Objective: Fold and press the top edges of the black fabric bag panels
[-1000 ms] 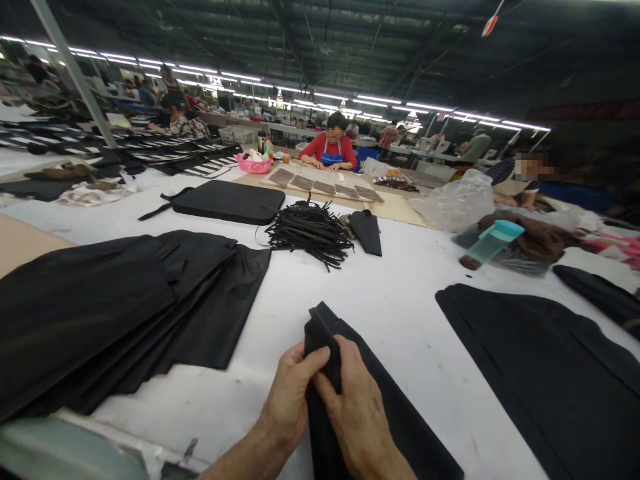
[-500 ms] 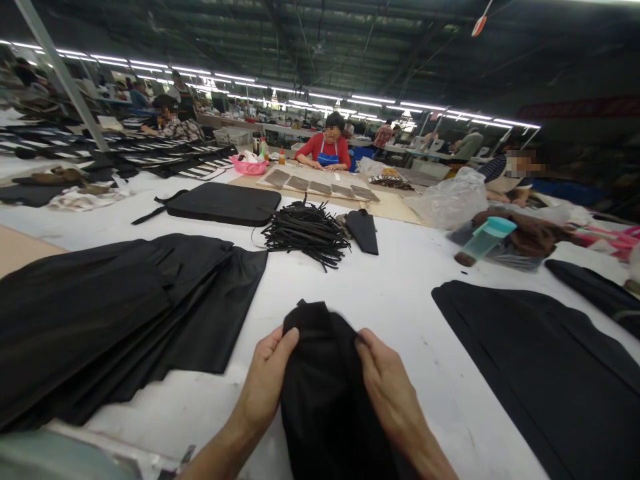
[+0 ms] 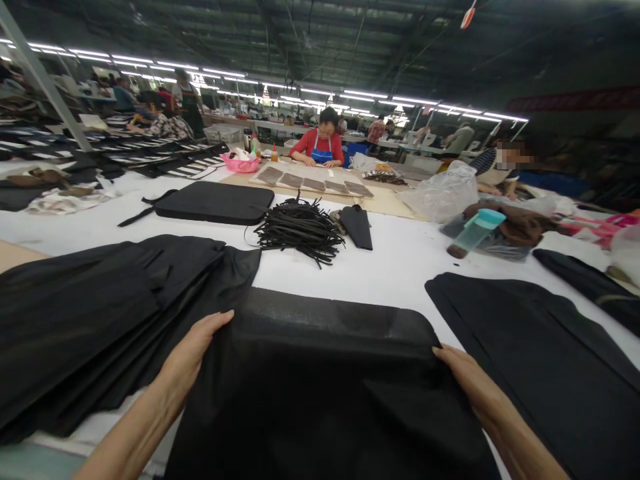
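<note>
A wide black leather-like panel (image 3: 320,387) with rounded upper corners is spread between my hands, over the near part of the white table. My left hand (image 3: 203,340) grips its left edge near the top, thumb on the upper face and the other fingers hidden. On the opposite side, my right hand (image 3: 463,370) pinches the right edge just below the corner. The panel's top strip looks shinier than the rest. Left of it lies a stack of black panels (image 3: 90,307), partly touching or overlapped by the held one. More flat black panels (image 3: 535,340) lie to the right.
Beyond the panel sit a bundle of black strips (image 3: 300,230), a padded black board (image 3: 213,202) and a small black piece (image 3: 357,227). A turquoise-lidded bottle (image 3: 475,233) and a plastic bag (image 3: 445,190) stand at right. A person in red (image 3: 320,143) works across the table.
My hands have moved well apart, and the black panel that was bunched between them is now stretched out wide and flat. The view has shifted slightly.
</note>
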`<state>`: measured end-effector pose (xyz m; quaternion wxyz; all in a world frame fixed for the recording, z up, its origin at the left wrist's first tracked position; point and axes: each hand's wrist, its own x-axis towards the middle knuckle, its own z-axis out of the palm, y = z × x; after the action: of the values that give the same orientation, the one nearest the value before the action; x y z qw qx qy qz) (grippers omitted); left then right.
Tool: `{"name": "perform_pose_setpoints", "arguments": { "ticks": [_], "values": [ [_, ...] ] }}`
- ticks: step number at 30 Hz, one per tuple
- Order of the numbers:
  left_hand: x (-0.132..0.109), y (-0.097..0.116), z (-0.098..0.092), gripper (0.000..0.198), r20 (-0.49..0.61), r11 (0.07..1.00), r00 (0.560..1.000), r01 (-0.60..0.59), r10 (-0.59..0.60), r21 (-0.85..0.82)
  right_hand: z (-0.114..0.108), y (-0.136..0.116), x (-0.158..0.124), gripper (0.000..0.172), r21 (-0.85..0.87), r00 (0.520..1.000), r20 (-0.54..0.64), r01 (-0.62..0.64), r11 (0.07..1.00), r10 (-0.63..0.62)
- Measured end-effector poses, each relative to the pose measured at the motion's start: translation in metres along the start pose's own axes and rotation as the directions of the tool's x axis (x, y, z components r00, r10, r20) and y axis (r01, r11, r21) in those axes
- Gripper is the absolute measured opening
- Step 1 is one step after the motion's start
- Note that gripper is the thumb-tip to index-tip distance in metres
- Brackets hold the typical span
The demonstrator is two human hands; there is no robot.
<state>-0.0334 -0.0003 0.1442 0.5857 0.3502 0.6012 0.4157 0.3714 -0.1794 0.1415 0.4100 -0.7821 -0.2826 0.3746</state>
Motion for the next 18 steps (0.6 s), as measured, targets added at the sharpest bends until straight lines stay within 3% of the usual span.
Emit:
{"name": "perform_pose_setpoints", "arguments": {
  "ticks": [1, 2, 3, 5, 6, 7, 8, 11, 14, 16, 18],
  "values": [
    [0.004, 0.0, 0.003, 0.019, 0.06, 0.98, 0.995, -0.092, 0.082, 0.179, 0.001, 0.003, 0.002, 0.025, -0.069, 1.0, 0.018, 0.02, 0.997, -0.018],
    [0.007, 0.0, 0.007, 0.018, 0.132, 0.893, 0.974, -0.22, 0.182, 0.392, 0.003, 0.007, 0.004, 0.025, -0.184, 0.999, 0.023, 0.049, 0.982, -0.045],
    [0.009, 0.0, 0.011, 0.019, 0.211, 0.721, 0.935, -0.353, 0.284, 0.596, 0.005, 0.009, 0.007, 0.026, -0.32, 0.997, 0.014, 0.076, 0.944, -0.076],
    [0.009, 0.001, 0.019, 0.018, 0.351, 0.245, 0.822, -0.491, 0.447, 0.836, 0.01, 0.015, 0.014, 0.027, -0.557, 0.99, -0.032, 0.099, 0.824, -0.141],
    [0.008, 0.001, 0.024, 0.018, 0.4, 0.029, 0.758, -0.482, 0.515, 0.876, 0.013, 0.017, 0.016, 0.027, -0.622, 0.986, -0.062, 0.084, 0.778, -0.157],
    [0.006, 0.002, 0.028, 0.02, 0.435, -0.128, 0.695, -0.449, 0.572, 0.885, 0.015, 0.02, 0.018, 0.026, -0.656, 0.983, -0.09, 0.063, 0.752, -0.161],
    [0.004, 0.003, 0.031, 0.024, 0.46, -0.225, 0.64, -0.417, 0.615, 0.881, 0.018, 0.021, 0.018, 0.026, -0.677, 0.98, -0.112, 0.047, 0.735, -0.166],
    [0.001, 0.002, 0.039, 0.033, 0.483, -0.297, 0.539, -0.398, 0.69, 0.868, 0.026, 0.021, 0.011, 0.03, -0.808, 0.957, -0.17, 0.002, 0.589, -0.237],
    [-0.003, -0.007, 0.045, 0.033, 0.571, -0.284, 0.477, -0.546, 0.668, 0.788, 0.033, 0.009, -0.003, 0.04, -0.939, 0.848, -0.216, -0.043, 0.342, -0.484],
    [-0.007, -0.019, 0.05, 0.036, 0.756, -0.274, 0.418, -0.752, 0.504, 0.599, 0.041, 0.0, -0.015, 0.041, -0.979, 0.737, -0.141, -0.005, 0.203, -0.661],
    [-0.015, -0.034, 0.054, 0.05, 0.898, -0.2, 0.341, -0.894, 0.277, 0.401, 0.056, -0.005, -0.028, 0.038, -0.982, 0.682, 0.04, 0.163, 0.099, -0.73]
  ]
}}
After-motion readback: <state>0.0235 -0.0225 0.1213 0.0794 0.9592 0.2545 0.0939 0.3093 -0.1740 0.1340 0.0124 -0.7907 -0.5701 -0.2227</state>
